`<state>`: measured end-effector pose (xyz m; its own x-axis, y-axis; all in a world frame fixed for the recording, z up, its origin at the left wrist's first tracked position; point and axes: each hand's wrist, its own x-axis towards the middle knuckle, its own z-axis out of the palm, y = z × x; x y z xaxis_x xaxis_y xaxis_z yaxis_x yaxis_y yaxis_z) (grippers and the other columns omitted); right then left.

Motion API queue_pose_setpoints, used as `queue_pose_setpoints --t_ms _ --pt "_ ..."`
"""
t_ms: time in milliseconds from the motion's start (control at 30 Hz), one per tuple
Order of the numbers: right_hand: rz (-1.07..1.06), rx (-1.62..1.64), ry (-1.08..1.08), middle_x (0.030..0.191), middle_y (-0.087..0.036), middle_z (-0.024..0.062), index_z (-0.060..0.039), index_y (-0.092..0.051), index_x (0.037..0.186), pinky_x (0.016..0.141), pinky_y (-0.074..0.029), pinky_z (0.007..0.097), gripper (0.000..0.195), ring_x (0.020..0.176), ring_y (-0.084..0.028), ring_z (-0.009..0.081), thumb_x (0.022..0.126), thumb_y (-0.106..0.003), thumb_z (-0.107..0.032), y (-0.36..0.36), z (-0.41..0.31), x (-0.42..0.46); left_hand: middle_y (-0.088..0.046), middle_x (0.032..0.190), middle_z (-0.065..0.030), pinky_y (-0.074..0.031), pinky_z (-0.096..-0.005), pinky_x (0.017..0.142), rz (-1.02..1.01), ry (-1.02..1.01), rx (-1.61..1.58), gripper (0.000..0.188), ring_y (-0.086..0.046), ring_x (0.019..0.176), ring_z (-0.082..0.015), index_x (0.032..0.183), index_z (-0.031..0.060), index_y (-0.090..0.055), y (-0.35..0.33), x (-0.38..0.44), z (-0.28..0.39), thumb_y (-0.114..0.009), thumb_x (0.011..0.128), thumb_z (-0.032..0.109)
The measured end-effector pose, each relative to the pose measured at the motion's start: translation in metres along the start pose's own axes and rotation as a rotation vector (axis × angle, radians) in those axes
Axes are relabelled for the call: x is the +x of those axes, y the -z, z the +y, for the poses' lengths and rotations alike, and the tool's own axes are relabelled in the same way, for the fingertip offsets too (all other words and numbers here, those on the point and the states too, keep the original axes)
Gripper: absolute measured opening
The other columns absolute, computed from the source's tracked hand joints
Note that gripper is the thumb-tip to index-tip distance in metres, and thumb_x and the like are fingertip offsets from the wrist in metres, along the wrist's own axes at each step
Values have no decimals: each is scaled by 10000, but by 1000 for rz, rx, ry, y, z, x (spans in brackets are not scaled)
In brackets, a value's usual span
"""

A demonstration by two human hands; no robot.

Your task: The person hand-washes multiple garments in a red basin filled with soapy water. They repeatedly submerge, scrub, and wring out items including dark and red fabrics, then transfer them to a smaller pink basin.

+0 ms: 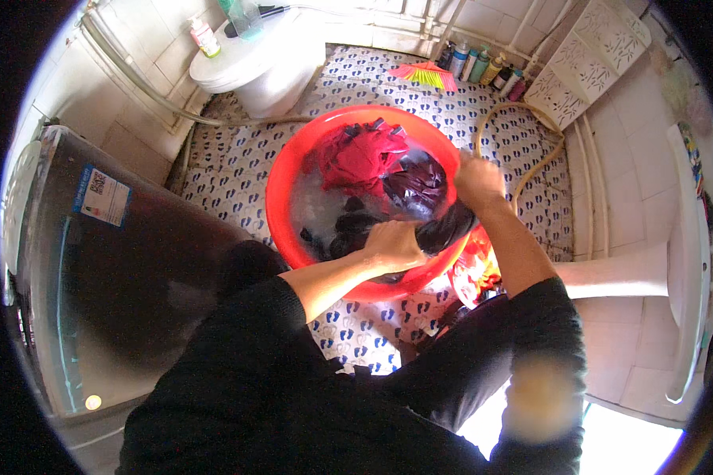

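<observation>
A large red plastic basin of cloudy water stands on the floor in front of me. My left hand grips a dark wet garment over the near side of the basin. At the right rim, my right hand is closed on the same cloth, which stretches between both fists. A red garment lies bunched at the far side of the water. Beside it floats a dark purple garment. More black cloth sits partly under water near my left hand.
A toilet stands at the back left, with a pump bottle on it. At left is a grey appliance. A broom head, several bottles, a hose and a washbasin pedestal are around. Reddish cloth lies right of the basin.
</observation>
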<state>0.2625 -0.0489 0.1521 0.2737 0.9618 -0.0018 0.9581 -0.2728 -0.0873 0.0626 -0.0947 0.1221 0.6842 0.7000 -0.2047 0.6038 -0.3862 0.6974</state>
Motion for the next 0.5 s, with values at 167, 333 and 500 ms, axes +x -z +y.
queue_pose_setpoints --t_ms 167,333,500 --pt "-1055 90 -93 906 -691 146 -88 -671 979 678 -524 497 217 762 -666 286 842 -577 -227 -81 37 -50 -689 801 -178 -491 -430 758 47 -255 389 262 -686 817 -319 869 39 -622 -2 -12 -29 -654 706 241" --pt "-1781 1191 -563 741 -627 97 -83 -595 861 486 -475 442 230 640 -609 205 884 -580 -312 -129 9 -142 -690 907 -110 -462 -409 840 74 -343 431 341 -664 915 -281 959 90 -602 -9 -12 -66 -691 685 272" --pt "-2383 2328 -1001 844 -519 111 -42 -502 927 465 -490 337 207 726 -567 246 946 -485 -247 -125 -79 -176 -677 800 -79 -470 -428 763 191 -368 341 295 -668 798 -296 881 139 -583 -13 3 -85 -720 648 257"
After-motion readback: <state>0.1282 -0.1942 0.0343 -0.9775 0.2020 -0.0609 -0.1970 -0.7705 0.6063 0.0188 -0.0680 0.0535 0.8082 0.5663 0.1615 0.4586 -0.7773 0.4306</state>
